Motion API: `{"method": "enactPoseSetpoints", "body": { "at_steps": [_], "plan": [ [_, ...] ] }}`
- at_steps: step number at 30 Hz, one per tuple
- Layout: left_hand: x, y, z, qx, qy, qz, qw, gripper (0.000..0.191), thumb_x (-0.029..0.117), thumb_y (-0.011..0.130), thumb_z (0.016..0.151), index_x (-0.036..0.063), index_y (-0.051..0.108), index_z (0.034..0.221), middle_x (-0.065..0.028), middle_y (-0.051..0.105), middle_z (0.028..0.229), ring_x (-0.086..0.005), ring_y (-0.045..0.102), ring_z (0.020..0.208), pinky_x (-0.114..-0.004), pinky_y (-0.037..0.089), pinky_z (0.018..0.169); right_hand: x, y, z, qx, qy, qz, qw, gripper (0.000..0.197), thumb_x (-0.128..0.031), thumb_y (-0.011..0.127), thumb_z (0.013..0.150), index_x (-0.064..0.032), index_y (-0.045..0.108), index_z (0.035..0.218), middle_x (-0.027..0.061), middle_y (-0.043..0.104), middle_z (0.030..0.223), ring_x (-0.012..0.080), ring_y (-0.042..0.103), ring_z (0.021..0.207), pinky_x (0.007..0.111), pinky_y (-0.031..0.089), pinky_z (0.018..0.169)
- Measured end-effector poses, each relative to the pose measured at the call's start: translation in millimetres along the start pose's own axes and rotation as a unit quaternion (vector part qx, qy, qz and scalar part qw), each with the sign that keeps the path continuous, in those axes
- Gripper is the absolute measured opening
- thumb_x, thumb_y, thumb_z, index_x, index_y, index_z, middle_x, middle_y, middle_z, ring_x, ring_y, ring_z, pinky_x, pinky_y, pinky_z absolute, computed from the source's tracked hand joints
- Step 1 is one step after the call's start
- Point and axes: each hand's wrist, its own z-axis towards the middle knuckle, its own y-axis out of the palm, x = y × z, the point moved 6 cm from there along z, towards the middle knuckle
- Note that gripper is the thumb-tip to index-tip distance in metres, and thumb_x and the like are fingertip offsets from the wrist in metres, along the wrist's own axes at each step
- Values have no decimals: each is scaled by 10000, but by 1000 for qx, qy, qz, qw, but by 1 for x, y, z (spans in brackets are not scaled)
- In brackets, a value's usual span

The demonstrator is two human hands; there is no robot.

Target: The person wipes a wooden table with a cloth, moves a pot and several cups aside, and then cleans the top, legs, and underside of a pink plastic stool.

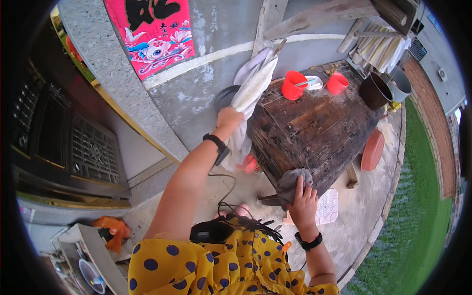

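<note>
My left hand (229, 120) grips a white cloth (254, 83) that hangs in folds at the left side of a dark, worn wooden table (298, 129); a wooden stick end sticks out above the cloth. My right hand (304, 201) lies with its fingers on a bunched grey cloth (293, 184) at the table's near corner. Whether its fingers grip that cloth or only press on it, I cannot tell. Behind the white cloth, a dark round basin (225, 99) shows in part beside the wall.
Two red plastic cups (294, 85), a small white dish (313, 83) and a dark bucket (375, 90) stand along the table's far side. A reddish basin (372, 150) leans at its right. A pale plastic stool (327, 207) is under the near edge. A cable (230, 190) crosses the floor.
</note>
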Motion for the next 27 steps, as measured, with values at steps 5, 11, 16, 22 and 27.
{"method": "enactPoseSetpoints", "body": {
  "at_steps": [5,11,16,22,27],
  "plan": [
    [-10,-36,-10,111,156,131,973,540,338,737,663,4,726,1088,-216,732,1056,-361,703,950,-396,541,844,5,21,19,40,-43,-6,998,751,-135,742,712,-25,495,1412,175,565,1095,362,557,975,461,501,825],
    [45,-87,-73,-12,119,13,993,531,339,715,717,11,699,1134,-218,735,977,-377,708,899,-433,547,813,-19,-2,51,110,-124,133,977,674,-80,793,611,-65,586,1253,179,576,1046,404,558,926,484,504,808],
    [62,-126,-69,98,148,181,967,442,334,671,777,-20,650,1040,-270,707,966,-440,683,937,-495,541,831,-90,7,126,197,-220,87,952,589,-116,693,719,-66,575,1294,146,568,1060,352,564,977,446,493,836],
    [80,-139,-63,73,147,231,959,483,365,686,780,-47,652,1030,-307,692,983,-463,669,977,-518,530,858,-185,57,242,240,-295,-133,916,287,-214,571,843,-109,640,1102,53,593,1059,254,546,1046,397,428,840],
    [78,-143,-66,43,161,237,957,461,375,684,821,-35,636,1026,-275,701,984,-452,672,970,-510,531,852,-222,122,289,131,-280,-281,909,363,-274,597,858,-146,710,1179,19,561,1247,261,478,1185,427,372,890]
  ]
}}
